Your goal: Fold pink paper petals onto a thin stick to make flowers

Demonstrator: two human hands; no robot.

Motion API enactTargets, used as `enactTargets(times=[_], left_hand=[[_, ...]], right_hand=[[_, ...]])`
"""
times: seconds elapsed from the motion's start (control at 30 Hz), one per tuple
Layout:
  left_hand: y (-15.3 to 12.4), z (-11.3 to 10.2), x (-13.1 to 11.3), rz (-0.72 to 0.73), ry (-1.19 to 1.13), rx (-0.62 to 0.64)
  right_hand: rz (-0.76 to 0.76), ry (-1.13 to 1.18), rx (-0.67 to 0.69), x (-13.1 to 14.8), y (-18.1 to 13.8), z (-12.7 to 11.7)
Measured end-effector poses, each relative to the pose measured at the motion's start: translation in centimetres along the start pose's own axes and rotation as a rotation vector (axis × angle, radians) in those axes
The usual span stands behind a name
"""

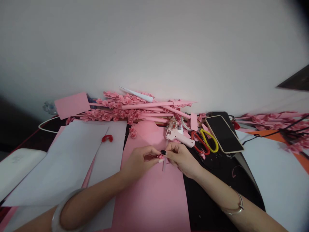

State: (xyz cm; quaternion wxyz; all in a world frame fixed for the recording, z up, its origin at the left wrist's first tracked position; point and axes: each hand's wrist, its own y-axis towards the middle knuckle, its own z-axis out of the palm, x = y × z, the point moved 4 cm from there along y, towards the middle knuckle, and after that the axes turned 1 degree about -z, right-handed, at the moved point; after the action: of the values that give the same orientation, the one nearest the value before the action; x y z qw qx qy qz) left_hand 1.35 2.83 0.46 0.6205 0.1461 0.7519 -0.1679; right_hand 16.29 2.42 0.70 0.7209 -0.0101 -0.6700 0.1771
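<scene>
A small pink folded-paper flower (pixel 160 156) is pinched between the fingertips of my left hand (pixel 137 161). My right hand (pixel 183 158) meets it from the other side, its dark-nailed thumb pressing at the flower's edge and its other fingers curled behind. Below the right fingertips a narrow pinkish strip (pixel 164 166) points downward; whether the hand grips it I cannot tell. Both hands are closed, above a large sheet of pink paper (pixel 152 199). Just beyond them lies a pale pink glue gun (pixel 180 137), and a loose paper rose (pixel 132 132) rests near the sheet's far edge.
Pink paper flower stems (pixel 116 104) are piled along the wall. At right lie red-handled scissors (pixel 200 143), a yellow-handled tool (pixel 209 140) and a phone (pixel 224 133). White sheets (pixel 62 161) cover the left side, with a red clip-like object (pixel 107 138) on them.
</scene>
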Motion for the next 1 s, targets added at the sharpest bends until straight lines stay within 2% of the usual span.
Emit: enactTargets(times=[0.3,0.47,0.57,0.67,0.8,1.0], left_hand=[[0.0,0.2,0.2,-0.005,-0.041,0.014],[0.4,-0.6,0.2,-0.041,-0.194,-0.078],[0.7,-1.2,0.1,-0.081,-0.288,-0.138],[0.8,-1.4,-0.1,-0.095,-0.339,-0.142],[0.8,-1.2,-0.4,-0.113,-0.355,-0.123],[0.7,-1.1,-0.4,-0.115,-0.296,-0.112]], right_hand=[[0.072,0.031,0.084,-0.4,0.1,-0.2],[-0.006,0.277,0.030,0.1,0.1,-0.4],[-0.126,0.306,-0.053,0.4,0.2,-1.0],[-0.243,0.265,-0.097,0.7,0.1,-1.4],[-0.326,0.152,-0.119,0.7,-0.1,-1.3],[-0.453,-0.222,-0.164,0.9,-1.0,-0.9]])
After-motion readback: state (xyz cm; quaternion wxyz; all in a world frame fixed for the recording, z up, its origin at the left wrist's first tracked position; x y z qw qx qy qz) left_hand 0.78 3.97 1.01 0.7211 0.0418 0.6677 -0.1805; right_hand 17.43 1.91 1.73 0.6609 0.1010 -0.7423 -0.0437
